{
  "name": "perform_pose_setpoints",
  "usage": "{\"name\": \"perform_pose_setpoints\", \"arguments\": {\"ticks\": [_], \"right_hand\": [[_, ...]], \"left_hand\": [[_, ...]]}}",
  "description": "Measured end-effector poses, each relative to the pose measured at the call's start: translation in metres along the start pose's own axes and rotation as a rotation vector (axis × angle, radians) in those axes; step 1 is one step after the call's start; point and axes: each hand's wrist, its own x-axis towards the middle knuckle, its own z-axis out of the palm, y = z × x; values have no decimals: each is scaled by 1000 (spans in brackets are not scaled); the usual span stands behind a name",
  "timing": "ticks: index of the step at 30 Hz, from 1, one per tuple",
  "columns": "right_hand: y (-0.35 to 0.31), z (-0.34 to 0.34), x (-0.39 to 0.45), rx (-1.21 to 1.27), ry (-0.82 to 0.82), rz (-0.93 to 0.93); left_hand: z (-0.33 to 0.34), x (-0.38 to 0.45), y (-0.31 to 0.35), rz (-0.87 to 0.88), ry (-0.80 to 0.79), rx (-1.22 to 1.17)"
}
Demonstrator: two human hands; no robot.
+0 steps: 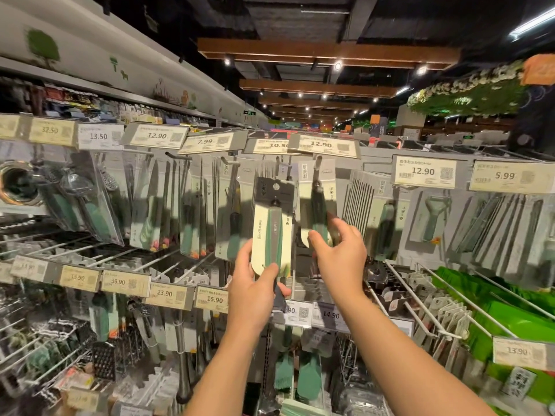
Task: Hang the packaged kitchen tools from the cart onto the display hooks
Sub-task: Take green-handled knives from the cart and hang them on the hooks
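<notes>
The left hand (255, 289) holds a packaged knife (271, 232) upright by its lower end, thumb across the front of the card and the fingers (283, 288) curled behind it. The pack's long axis runs near vertical, with its dark header and round hang hole (276, 186) at the top, far from the grip. That hole sits just below and a little left of the hook (316, 163) under the 12.90 tag (322, 144); whether it already touches the hook tip or another peg I cannot tell, as the area is blurred.

The right hand (339, 253) is at the neighbouring pack (318, 211), which hangs from that hook, just right of the held knife. Its thumb and fingers close on the lower edge of this hanging pack, pinching it, apparently to steady it or shift it aside. The two packs stand side by side, nearly touching.

My judgement: the next move turns on lifting the held pack so the hole meets a hook tip, then pushing away from the body; the left hand must do this, guiding from the far end of a long card, so the top may waver.

The surface is a pegboard wall (375, 163) crowded with hanging tools and price tags, with bare prongs lower right. The cart is not in view.
</notes>
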Motion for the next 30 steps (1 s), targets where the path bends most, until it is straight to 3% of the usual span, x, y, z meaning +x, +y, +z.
{"name": "perform_pose_setpoints", "arguments": {"ticks": [3,7,13,18,23,26,30], "right_hand": [[1,11,22,-26,-59,100],[9,21,52,215,-225,305],[27,19,79,284,-364,338],[11,8,52,-5,-235,253],[-12,2,-9,205,-292,183],[-17,3,-26,189,-368,87],[-19,2,-25,172,-294,78]], "left_hand": [[1,2,-1,1,-11,17],[2,4,2,-9,-19,-14],[0,14,5,-14,-10,0],[4,19,3,-44,-18,-40],[12,21,6,-2,-65,14],[16,17,12,2,-87,78],[15,13,14,5,-150,186]]}}
